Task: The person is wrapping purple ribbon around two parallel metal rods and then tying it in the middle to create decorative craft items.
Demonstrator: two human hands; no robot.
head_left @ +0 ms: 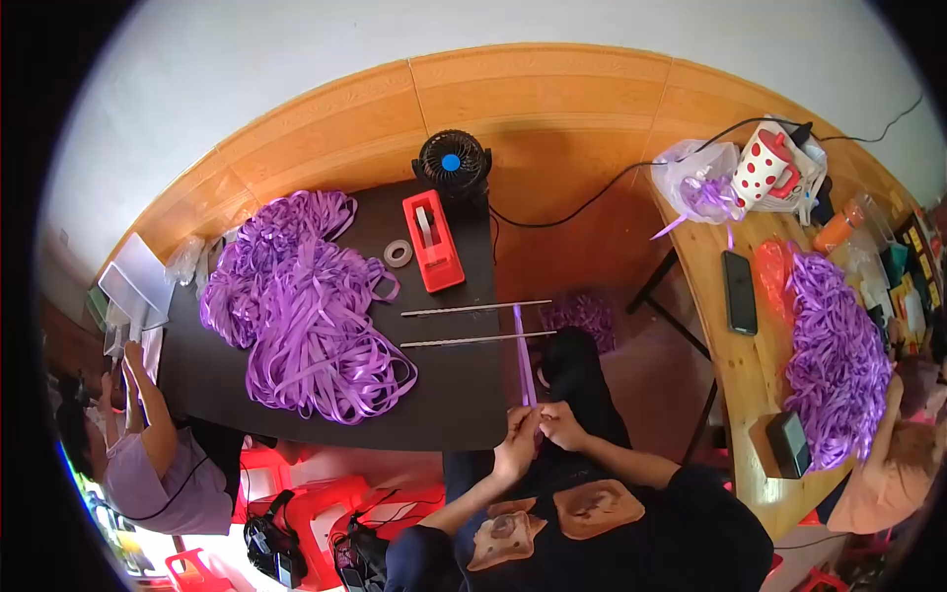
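Black desk (326, 395): big heap of loose purple ribbon (306, 306) covers its left half, uncut as far as shows. Red tape dispenser (432, 240) and small tape roll (399, 254) near the far edge; black fan (453, 163) behind. Two thin metal rods (473, 324) lie parallel by the right edge. One purple ribbon strip (522, 355) runs across them to the near right corner, pinched by left hand (517, 442) and right hand (563, 424), both closed on its end. Judged early: most ribbon remains.
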